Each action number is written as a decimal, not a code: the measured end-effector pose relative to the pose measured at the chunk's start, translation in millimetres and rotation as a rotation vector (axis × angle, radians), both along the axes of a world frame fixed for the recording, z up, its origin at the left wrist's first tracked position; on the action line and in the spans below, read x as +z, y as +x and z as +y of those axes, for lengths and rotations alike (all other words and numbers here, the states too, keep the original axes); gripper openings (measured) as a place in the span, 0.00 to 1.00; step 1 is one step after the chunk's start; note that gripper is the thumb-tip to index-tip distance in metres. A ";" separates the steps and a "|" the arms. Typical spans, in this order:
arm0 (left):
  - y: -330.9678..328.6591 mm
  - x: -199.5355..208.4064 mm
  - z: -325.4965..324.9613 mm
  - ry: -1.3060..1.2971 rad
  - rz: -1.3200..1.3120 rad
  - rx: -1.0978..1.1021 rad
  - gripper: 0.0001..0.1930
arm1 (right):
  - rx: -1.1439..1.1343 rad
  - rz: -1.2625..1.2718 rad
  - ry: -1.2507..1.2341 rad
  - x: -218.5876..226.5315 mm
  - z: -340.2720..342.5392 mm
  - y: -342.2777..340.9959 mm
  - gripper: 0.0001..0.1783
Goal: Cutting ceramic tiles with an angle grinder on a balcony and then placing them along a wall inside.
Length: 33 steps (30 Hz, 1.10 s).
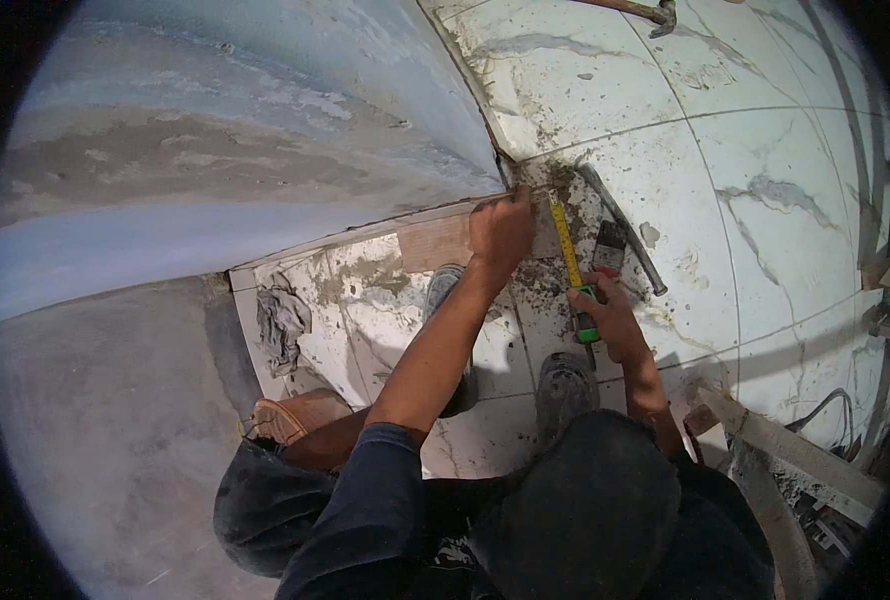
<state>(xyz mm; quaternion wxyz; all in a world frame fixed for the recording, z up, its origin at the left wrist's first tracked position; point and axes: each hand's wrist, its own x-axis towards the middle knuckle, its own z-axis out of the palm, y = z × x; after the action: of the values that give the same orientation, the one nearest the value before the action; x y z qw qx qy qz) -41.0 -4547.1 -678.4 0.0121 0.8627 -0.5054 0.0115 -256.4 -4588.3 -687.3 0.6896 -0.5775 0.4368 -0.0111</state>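
Note:
My right hand (613,318) is closed around a green and black tape measure (588,316). Its yellow blade (565,240) is drawn out over the dusty floor, away from me toward the wall corner. My left hand (502,238) is closed at the upper edge of a brown, wood-look flat piece (435,243), which lies along the foot of the wall; its fingertips are partly hidden. Right of the blade, a paintbrush (610,245) with dark bristles lies close to my right hand. Past the brush rests a long grey metal bar (625,232).
The blue-grey wall (295,150) meets the marble-look tiled floor (665,190) at a corner strewn with mortar crumbs. A hammer (650,12) lies at the far edge. A crumpled grey rag (283,322) sits at left. Wooden boards (795,450) and a cable (835,405) are at right.

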 end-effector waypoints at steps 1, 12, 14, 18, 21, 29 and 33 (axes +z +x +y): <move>-0.5 1.8 -0.1 0.057 0.024 0.032 0.17 | -0.001 0.001 0.004 5.8 -0.4 0.2 0.32; 0.2 18.6 -5.8 0.136 0.156 0.038 0.16 | -0.044 -0.017 0.252 11.1 -13.9 28.7 0.29; 1.1 20.6 -5.2 0.133 0.167 0.068 0.16 | -0.039 -0.010 0.276 15.0 -15.4 38.7 0.25; -4.0 31.7 -10.9 0.205 0.188 0.045 0.16 | -0.020 -0.044 0.133 11.9 -20.9 53.5 0.31; -2.6 23.2 -8.6 0.132 0.180 0.039 0.14 | 0.071 -0.015 0.098 6.0 -26.1 62.3 0.34; 0.8 14.8 -5.8 0.020 0.091 0.002 0.13 | 0.084 -0.049 0.073 -15.5 -20.0 71.2 0.39; -0.6 15.0 -7.5 0.103 0.084 0.060 0.12 | 0.084 -0.067 0.101 4.1 -28.2 72.4 0.38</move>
<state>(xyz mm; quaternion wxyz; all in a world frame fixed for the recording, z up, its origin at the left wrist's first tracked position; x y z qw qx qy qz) -41.6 -4554.6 -663.4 -0.0118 0.8768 -0.4781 -0.0504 -184.0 -4616.5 -683.2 0.7321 -0.5590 0.3887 0.0207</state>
